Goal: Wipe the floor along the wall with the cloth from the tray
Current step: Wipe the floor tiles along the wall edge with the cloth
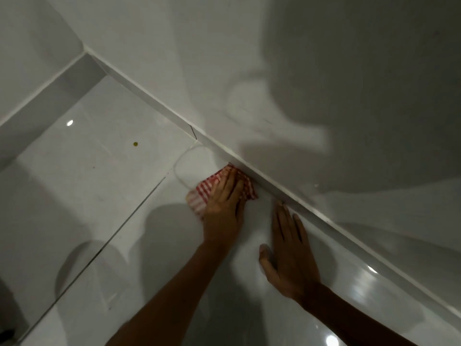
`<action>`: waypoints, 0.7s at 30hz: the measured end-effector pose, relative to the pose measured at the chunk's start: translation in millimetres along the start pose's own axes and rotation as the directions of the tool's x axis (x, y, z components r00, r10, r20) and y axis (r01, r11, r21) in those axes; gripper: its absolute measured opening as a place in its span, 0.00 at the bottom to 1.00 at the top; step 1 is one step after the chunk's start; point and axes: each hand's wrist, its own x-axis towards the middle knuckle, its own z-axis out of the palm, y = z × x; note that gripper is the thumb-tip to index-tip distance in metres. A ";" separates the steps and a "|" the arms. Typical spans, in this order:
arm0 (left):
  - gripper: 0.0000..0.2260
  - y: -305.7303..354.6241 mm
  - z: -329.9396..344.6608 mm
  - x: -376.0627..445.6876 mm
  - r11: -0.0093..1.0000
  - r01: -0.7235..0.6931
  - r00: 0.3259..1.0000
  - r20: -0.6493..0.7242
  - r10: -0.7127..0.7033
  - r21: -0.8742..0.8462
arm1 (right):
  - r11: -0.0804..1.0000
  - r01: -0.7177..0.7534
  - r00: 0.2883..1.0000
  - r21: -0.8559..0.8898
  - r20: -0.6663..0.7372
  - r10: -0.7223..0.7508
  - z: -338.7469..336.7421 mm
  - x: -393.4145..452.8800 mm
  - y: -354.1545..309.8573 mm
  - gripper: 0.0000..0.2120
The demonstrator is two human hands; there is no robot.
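A red-and-white checked cloth (pixel 203 193) lies bunched on the glossy white floor tiles (pixel 99 176), right against the skirting (pixel 262 176) at the foot of the wall (pixel 199 71). My left hand (pixel 224 208) presses flat on top of the cloth, fingers pointing toward the wall. My right hand (pixel 289 250) rests flat on the floor to the right of it, fingers spread, fingertips near the skirting, holding nothing. No tray is in view.
The wall meets a second wall in a corner (pixel 86 49) at the upper left. A small yellowish spot (pixel 135 144) and a few dark specks mark the tile to the left. Dark grout lines cross the floor. Shadows of my arms fall on wall and floor.
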 end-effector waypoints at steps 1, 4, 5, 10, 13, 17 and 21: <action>0.18 -1.9 -2.0 0.0 0.999 -0.053 0.998 0.027 0.053 -0.004 | 1.000 0.005 1.000 0.023 -0.004 -0.005 -1.3 0.5 0.3 0.46; 0.19 -2.3 -4.6 -7.8 0.971 -0.239 0.956 0.171 0.239 -0.021 | 0.992 0.027 0.999 0.123 -0.037 -0.022 0.1 -1.1 4.4 0.44; 0.21 1.7 -5.0 -11.2 0.964 -0.255 0.934 0.240 0.265 -0.069 | 0.985 0.021 0.998 0.170 -0.059 -0.011 -0.7 -3.5 5.2 0.43; 0.12 41.7 -49.3 10.9 0.919 0.241 0.887 0.455 -0.078 -0.312 | 0.944 0.020 1.000 0.330 -0.002 -0.020 -31.1 -22.3 10.6 0.41; 0.06 83.0 -93.7 1.8 0.725 0.577 0.776 0.529 -0.343 -0.377 | 0.950 -0.048 0.994 0.308 0.110 0.015 -75.0 -28.7 0.2 0.40; 0.10 131.1 -165.7 -26.3 0.580 0.672 0.741 0.409 -0.533 -0.461 | 0.965 0.024 0.985 0.260 0.159 -0.067 -161.8 -36.4 -42.3 0.40; 0.09 177.4 -265.1 -22.7 0.673 0.592 0.800 0.222 -0.557 -0.444 | 0.975 0.042 0.979 0.216 0.186 -0.083 -260.7 -51.1 -100.5 0.39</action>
